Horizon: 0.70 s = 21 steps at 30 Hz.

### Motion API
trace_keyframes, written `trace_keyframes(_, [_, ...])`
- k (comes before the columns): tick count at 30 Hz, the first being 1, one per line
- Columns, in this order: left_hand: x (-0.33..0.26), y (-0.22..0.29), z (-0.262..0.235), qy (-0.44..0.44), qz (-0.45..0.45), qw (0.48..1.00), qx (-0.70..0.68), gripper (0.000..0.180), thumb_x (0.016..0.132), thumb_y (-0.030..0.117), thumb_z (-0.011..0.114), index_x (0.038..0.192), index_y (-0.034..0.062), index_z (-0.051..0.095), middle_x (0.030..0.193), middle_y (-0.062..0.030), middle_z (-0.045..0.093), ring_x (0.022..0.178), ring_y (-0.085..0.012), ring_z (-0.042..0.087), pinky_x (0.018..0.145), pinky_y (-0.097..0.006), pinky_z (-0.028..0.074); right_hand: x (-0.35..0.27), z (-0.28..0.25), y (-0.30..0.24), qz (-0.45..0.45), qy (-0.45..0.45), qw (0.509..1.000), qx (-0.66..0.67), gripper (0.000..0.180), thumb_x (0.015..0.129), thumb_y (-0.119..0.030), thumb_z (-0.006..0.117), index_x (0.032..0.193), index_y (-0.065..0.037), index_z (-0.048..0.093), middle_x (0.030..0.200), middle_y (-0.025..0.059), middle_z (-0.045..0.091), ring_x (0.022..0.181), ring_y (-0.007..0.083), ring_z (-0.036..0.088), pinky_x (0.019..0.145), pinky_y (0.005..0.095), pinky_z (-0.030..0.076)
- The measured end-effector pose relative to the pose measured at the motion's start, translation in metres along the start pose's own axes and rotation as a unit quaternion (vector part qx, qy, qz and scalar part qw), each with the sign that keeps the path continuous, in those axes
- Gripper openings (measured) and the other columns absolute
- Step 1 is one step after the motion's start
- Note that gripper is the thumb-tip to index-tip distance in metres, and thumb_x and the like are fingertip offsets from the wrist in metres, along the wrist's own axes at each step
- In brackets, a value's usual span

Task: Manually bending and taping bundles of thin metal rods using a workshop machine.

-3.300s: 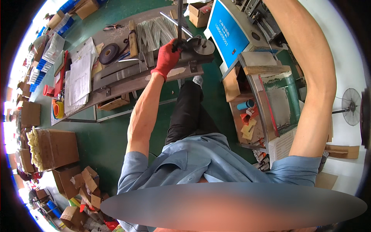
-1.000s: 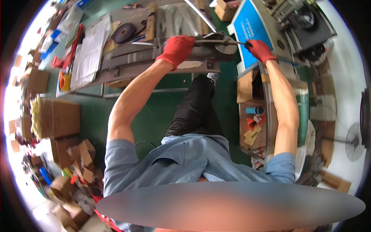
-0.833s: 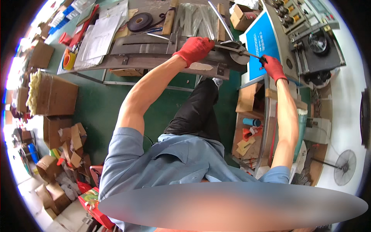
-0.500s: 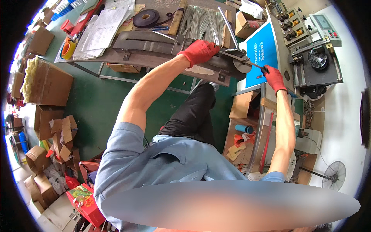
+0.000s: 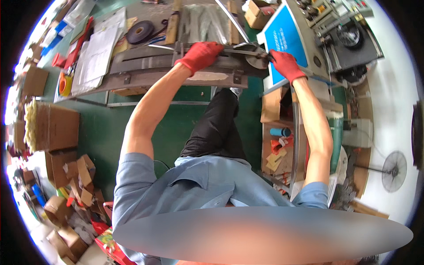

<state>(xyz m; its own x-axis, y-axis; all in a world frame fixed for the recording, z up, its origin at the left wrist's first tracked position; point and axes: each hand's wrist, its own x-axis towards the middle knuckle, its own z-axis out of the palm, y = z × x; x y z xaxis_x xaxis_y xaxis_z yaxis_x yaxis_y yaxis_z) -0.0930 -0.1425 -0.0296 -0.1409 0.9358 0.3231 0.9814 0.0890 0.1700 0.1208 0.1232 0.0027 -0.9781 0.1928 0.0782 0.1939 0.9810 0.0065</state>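
Both my hands wear red gloves. My left hand (image 5: 201, 55) is curled over a thin metal strip (image 5: 238, 51) where it lies on a long grey metal fixture (image 5: 145, 66) at the bench's front edge. The strip runs rightwards to a round metal disc (image 5: 256, 61). My right hand (image 5: 286, 65) is closed on the strip's right end just beside that disc, against the blue panel of a machine (image 5: 285, 33).
The bench holds a black tape roll (image 5: 140, 32), paper sheets (image 5: 97, 53), a yellow tape roll (image 5: 65, 84) and clear bags. Cardboard boxes (image 5: 53, 128) stand on the green floor at left. A shelf with a blue cylinder (image 5: 280, 131) and a standing fan (image 5: 393, 170) are at right.
My right arm, raised off to the upper right at first, has come down and its hand has closed on the strip's end by the disc. My left hand has stayed on the fixture.
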Motion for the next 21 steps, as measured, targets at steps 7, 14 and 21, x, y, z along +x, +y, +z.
trace_keyframes(7, [0.015, 0.019, -0.014, -0.028, -0.007, 1.000, -0.002, 0.031, 0.085, 0.023, 0.061, 0.111, 0.0070, 0.055, 0.105, -0.0147, 0.062, 0.095, -0.0336, 0.061, 0.078, -0.044, 0.050, -0.007, -0.004, -0.013, 0.043, 0.038, 0.998, 0.021, 0.017, 0.083, -0.013, 0.049, 0.097, -0.009, 0.057, 0.086, 0.0168, 0.066, 0.086, 0.0373, 0.064, 0.068, 0.0504, 0.048])
trace_keyframes(14, [0.036, 0.039, -0.005, -0.026, -0.054, 0.998, 0.012, 0.024, 0.086, 0.025, 0.059, 0.102, 0.0073, 0.057, 0.095, -0.0143, 0.065, 0.091, -0.0333, 0.063, 0.075, -0.044, 0.051, -0.002, -0.001, -0.012, 0.058, 0.018, 0.998, 0.000, 0.017, 0.083, -0.013, 0.047, 0.096, -0.012, 0.056, 0.087, 0.0180, 0.065, 0.086, 0.0398, 0.062, 0.070, 0.0519, 0.047])
trace_keyframes(21, [0.032, 0.025, 0.011, 0.010, -0.009, 0.999, 0.034, 0.024, 0.084, 0.024, 0.061, 0.099, 0.0062, 0.055, 0.087, -0.0131, 0.065, 0.082, -0.0329, 0.065, 0.068, -0.043, 0.052, 0.000, -0.008, -0.016, 0.072, -0.029, 0.997, -0.001, 0.025, 0.086, -0.015, 0.048, 0.109, -0.011, 0.057, 0.093, 0.0184, 0.066, 0.091, 0.0385, 0.063, 0.076, 0.0503, 0.049])
